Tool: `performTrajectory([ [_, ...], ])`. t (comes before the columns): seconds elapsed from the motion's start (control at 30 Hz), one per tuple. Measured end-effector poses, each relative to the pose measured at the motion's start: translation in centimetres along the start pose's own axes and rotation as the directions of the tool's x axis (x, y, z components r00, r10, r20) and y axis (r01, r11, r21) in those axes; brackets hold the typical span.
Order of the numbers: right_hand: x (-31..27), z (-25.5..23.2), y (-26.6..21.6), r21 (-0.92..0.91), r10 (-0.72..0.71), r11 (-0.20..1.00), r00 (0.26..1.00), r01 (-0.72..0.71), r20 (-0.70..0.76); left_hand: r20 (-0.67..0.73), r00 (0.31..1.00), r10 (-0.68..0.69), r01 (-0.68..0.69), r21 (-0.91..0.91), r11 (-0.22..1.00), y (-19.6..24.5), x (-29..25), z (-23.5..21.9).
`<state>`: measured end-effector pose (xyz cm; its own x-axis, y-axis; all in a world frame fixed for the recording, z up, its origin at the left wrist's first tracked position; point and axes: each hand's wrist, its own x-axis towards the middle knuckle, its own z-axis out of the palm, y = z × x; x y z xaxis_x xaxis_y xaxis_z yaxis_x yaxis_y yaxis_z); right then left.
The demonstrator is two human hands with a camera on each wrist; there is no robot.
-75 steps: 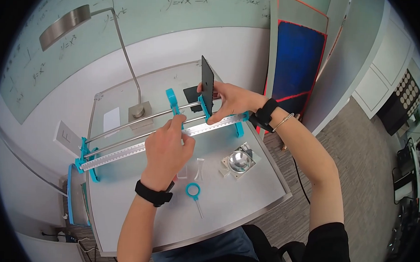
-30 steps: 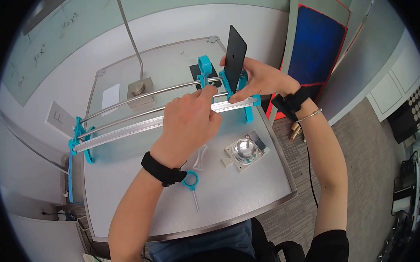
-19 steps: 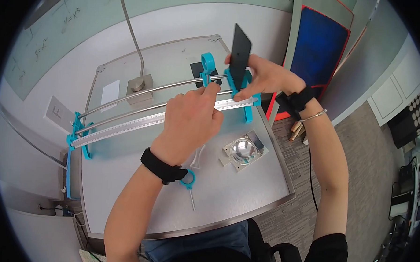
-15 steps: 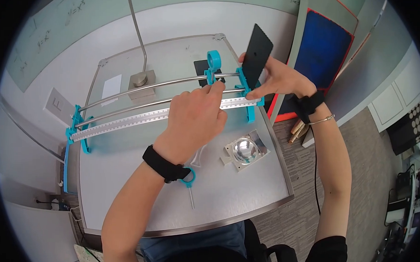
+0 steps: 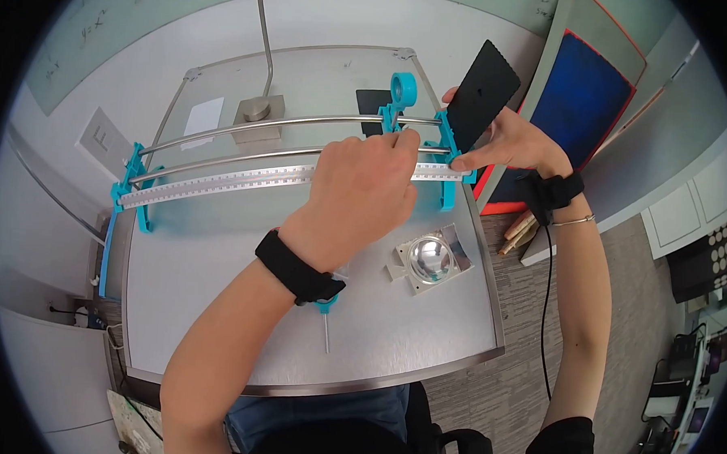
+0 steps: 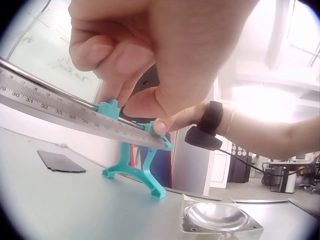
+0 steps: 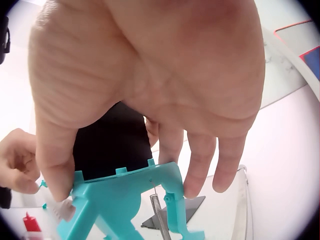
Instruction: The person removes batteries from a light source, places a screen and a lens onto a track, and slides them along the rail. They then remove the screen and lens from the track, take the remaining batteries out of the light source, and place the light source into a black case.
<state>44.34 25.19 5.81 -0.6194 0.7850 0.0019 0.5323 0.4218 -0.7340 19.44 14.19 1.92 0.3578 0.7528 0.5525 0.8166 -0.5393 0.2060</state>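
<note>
In the head view, my left hand (image 5: 361, 182) pinches the base of a teal ring holder (image 5: 403, 91) on two metal rails (image 5: 246, 127). The left wrist view shows thumb and fingers at the teal slider (image 6: 108, 109) above the ruler (image 6: 50, 106). To its right, my right hand (image 5: 517, 144) grips the teal mount (image 5: 446, 136) of an upright black plate (image 5: 481, 94), close to the rails' right end. Seen from the right wrist, the thumb and fingers of that hand (image 7: 150, 65) span the teal mount (image 7: 117, 200), with the black plate (image 7: 115, 142) behind it.
A round lens in a pale frame (image 5: 429, 259) lies front right on the table (image 5: 213, 326). A teal-ringed piece with a rod (image 5: 327, 327) lies near my left wrist. Behind the rails are a lamp base (image 5: 259, 115), white paper (image 5: 203, 119) and a flat black plate (image 5: 369, 101).
Both teal holders have moved right along the rails, the black plate now near the end. The plate leans more to the right in view. Both hands keep their hold; the head view has shifted.
</note>
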Motion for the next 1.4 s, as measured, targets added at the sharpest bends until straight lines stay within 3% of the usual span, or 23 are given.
performTrajectory([
  [0.17,0.0,-0.1,-0.5,0.034,0.058,0.998,0.998,-0.058,-0.009,-0.023,0.999,0.03,-0.031,-0.017,0.999,0.9,0.6,0.4],
  [0.23,0.0,-0.2,-0.6,0.007,0.066,0.998,0.996,-0.066,-0.056,0.041,0.999,-0.001,-0.002,0.056,0.998,1.2,0.9,0.3],
  [0.3,0.0,-0.2,-0.2,0.042,-0.117,0.992,0.988,0.121,-0.101,0.045,0.999,0.029,-0.033,0.089,0.995,1.2,1.2,0.3],
  [0.37,0.2,-0.5,-0.8,0.128,-0.16,0.974,0.966,0.188,-0.203,0.053,0.997,0.064,-0.069,0.119,0.99,1.1,1.7,0.4],
  [0.43,0.0,-1.1,-1.5,0.105,-0.159,0.973,0.924,0.207,-0.348,0.045,0.998,0.05,-0.054,0.086,0.995,1.1,2.0,0.6],
  [0.47,-0.3,-1.5,-1.3,0.098,-0.165,0.972,0.92,0.213,-0.356,0.039,0.998,0.058,-0.061,0.09,0.994,1.5,2.1,0.9],
  [0.53,-0.5,-1.9,-0.9,0.185,-0.127,0.95,0.854,0.25,-0.504,-0.07,0.971,0.23,-0.228,0.039,0.973,2.5,2.3,1.7],
  [0.57,-0.8,-2.1,-1.0,0.178,-0.146,0.948,0.858,0.264,-0.493,-0.082,0.973,0.217,-0.213,0.052,0.976,3.0,2.4,2.2],
  [0.63,-1.7,-1.9,-1.1,0.287,-0.046,0.922,0.81,0.259,-0.584,-0.036,0.972,0.234,-0.23,0.093,0.969,3.8,2.5,3.2],
  [0.7,-3.1,-1.5,-1.8,0.409,-0.028,0.868,0.851,0.281,-0.525,-0.029,0.978,0.208,-0.205,0.096,0.974,4.0,2.4,3.1],
  [0.77,-4.6,-0.9,-2.7,0.409,-0.031,0.876,0.875,0.257,-0.483,-0.017,0.984,0.179,-0.176,0.106,0.979,3.2,1.8,2.3],
  [0.83,-5.2,-0.4,-2.9,0.402,-0.015,0.891,0.898,0.212,-0.44,0.092,0.981,0.17,-0.182,0.144,0.973,1.8,1.2,1.2],
  [0.97,-4.2,1.0,-4.2,0.401,-0.045,0.888,0.911,0.225,-0.41,-0.071,0.985,0.157,-0.141,0.19,0.972,-1.7,-2.3,-1.3],
  [1.03,-3.4,2.1,-5.3,0.382,-0.072,0.891,0.906,0.247,-0.417,-0.077,0.99,0.119,-0.102,0.198,0.975,-3.4,-4.0,-3.2],
  [1.2,0.8,4.6,-7.2,0.248,-0.062,0.957,0.943,0.149,-0.327,-0.126,0.99,0.057,-0.03,0.209,0.978,-8.3,-8.5,-8.4],
  [1.27,2.3,5.5,-8.6,0.123,-0.065,0.987,0.959,0.102,-0.276,-0.144,0.988,-0.054,0.073,0.127,0.989,-10.5,-10.2,-10.2],
  [1.3,3.2,5.8,-8.8,0.127,-0.058,0.987,0.957,0.098,-0.283,-0.138,0.989,-0.047,0.064,0.125,0.99,-11.4,-10.9,-11.0],
  [1.4,6.2,6.6,-8.6,-0.031,0.038,0.998,0.965,-0.048,-0.26,-0.221,0.967,-0.129,0.151,0.089,0.984,-13.8,-12.8,-12.7],
])
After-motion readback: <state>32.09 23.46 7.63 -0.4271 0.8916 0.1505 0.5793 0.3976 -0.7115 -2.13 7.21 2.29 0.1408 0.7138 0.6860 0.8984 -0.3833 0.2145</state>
